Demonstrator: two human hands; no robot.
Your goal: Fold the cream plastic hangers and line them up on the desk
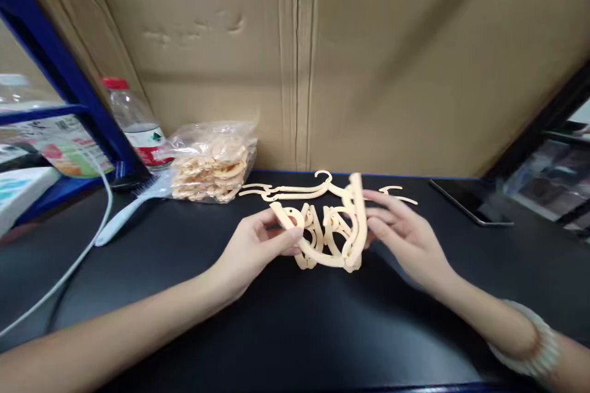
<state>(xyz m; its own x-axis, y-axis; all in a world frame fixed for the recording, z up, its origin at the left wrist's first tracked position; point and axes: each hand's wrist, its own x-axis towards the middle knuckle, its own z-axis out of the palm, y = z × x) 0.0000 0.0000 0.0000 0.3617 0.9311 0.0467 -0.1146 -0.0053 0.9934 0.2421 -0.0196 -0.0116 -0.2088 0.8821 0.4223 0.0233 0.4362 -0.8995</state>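
My left hand (pixel 260 244) pinches one end of a cream plastic folding hanger (pixel 318 256), which is partly unfolded above the dark table. At its right side, my right hand (pixel 405 236) has its fingers around the upright folded arm. Just behind the held piece, two more folded cream hangers (pixel 313 234) are partly hidden by it. Farther back, an unfolded cream hanger (pixel 299 193) lies on the table, its hook toward the cardboard.
A clear bag of cream hangers (pixel 212 166) sits at the back left, beside a light blue brush (pixel 133 212) and a red-capped bottle (pixel 138 126). A white cable (pixel 87 245) crosses the left side. A black phone (pixel 470 201) lies back right; cardboard (pixel 391 61) stands behind.
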